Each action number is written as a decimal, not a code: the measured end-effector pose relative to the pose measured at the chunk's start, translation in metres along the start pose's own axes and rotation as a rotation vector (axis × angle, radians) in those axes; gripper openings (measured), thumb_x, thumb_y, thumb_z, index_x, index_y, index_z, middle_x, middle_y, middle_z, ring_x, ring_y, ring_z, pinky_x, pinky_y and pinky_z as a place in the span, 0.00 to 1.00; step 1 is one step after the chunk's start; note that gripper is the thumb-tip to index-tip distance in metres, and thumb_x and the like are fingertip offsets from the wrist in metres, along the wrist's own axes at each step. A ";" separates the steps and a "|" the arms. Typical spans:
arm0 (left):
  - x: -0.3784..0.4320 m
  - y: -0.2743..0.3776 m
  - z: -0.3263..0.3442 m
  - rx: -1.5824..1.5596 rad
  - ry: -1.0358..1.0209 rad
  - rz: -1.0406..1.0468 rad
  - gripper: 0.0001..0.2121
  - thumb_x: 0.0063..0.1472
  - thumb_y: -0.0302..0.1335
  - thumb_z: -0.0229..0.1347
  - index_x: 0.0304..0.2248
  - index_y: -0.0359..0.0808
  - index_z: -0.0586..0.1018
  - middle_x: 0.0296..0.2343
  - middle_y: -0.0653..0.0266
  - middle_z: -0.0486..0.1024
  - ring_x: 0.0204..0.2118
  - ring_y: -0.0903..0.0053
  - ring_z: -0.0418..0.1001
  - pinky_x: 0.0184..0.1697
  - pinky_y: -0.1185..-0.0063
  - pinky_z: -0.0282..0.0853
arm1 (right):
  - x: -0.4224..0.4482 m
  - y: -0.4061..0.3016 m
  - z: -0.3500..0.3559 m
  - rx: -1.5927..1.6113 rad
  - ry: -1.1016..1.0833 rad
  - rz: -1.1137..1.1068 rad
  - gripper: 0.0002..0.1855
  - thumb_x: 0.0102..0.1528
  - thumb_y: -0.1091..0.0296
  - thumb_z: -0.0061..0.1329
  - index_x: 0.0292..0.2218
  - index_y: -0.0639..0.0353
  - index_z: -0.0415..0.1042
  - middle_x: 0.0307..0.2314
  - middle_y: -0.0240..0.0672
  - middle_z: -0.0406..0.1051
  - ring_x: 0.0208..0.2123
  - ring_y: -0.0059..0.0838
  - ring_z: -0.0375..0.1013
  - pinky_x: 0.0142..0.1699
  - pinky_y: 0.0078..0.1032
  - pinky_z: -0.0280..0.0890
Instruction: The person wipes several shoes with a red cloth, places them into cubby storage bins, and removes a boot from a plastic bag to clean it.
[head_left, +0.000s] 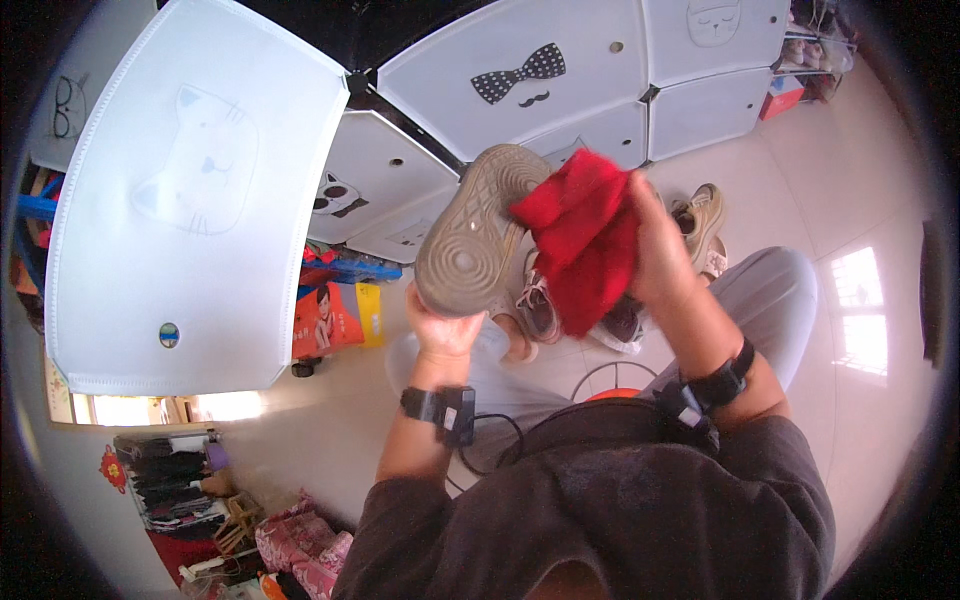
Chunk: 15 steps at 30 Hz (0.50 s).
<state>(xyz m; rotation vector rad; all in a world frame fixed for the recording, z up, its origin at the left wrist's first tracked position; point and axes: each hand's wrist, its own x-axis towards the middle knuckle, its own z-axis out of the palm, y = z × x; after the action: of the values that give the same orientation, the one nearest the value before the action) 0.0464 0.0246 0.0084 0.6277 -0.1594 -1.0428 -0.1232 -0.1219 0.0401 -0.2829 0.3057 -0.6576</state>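
Note:
My left hand (444, 327) grips one end of a shoe (474, 232) from below, its tan patterned rubber sole facing me. In my right hand (660, 244) is a bunched red cloth (581, 236), somewhat blurred. The cloth overlaps the right edge of the sole; whether it presses on the shoe I cannot tell. The shoe's upper is mostly hidden behind the sole. Beneath the cloth, a dark shoe with pale laces (538, 304) and another dark shoe (621, 322) rest on the floor, partly covered. A beige sneaker (703, 217) stands beyond my right hand.
White cube-cabinet doors (517, 82) with printed drawings line the far side. One large door panel (202, 195) juts close on the left. Orange and yellow bags (326, 322) are below it. A shoe rack (814, 52) stands far right; a pink patterned bundle (304, 544) lies lower left.

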 end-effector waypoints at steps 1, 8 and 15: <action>-0.005 0.002 -0.001 -0.047 0.028 0.002 0.24 0.52 0.45 0.38 0.44 0.39 0.62 0.43 0.59 0.61 0.45 0.63 0.59 0.37 0.64 0.64 | 0.006 -0.011 -0.005 0.024 0.134 -0.040 0.26 0.54 0.49 0.27 0.44 0.62 0.57 0.37 0.44 0.63 0.36 0.39 0.66 0.42 0.36 0.61; -0.018 -0.006 0.008 0.102 -0.145 -0.147 0.29 0.49 0.42 0.41 0.48 0.32 0.55 0.45 0.55 0.58 0.46 0.67 0.58 0.47 0.70 0.56 | 0.065 -0.009 -0.040 -0.924 0.158 -0.344 0.22 0.54 0.54 0.28 0.41 0.61 0.63 0.28 0.34 0.65 0.31 0.23 0.63 0.36 0.20 0.58; -0.002 -0.010 0.014 0.420 -0.118 -0.063 0.22 0.53 0.35 0.37 0.46 0.31 0.58 0.43 0.57 0.60 0.46 0.70 0.58 0.49 0.72 0.53 | 0.039 0.033 -0.009 -1.090 -0.289 -0.479 0.17 0.53 0.63 0.35 0.42 0.60 0.62 0.45 0.44 0.56 0.51 0.35 0.50 0.54 0.26 0.41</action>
<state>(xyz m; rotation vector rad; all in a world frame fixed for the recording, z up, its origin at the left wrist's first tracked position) 0.0323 0.0173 0.0147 0.9549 -0.4731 -1.1166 -0.0791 -0.1233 0.0127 -1.5157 0.2959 -0.8576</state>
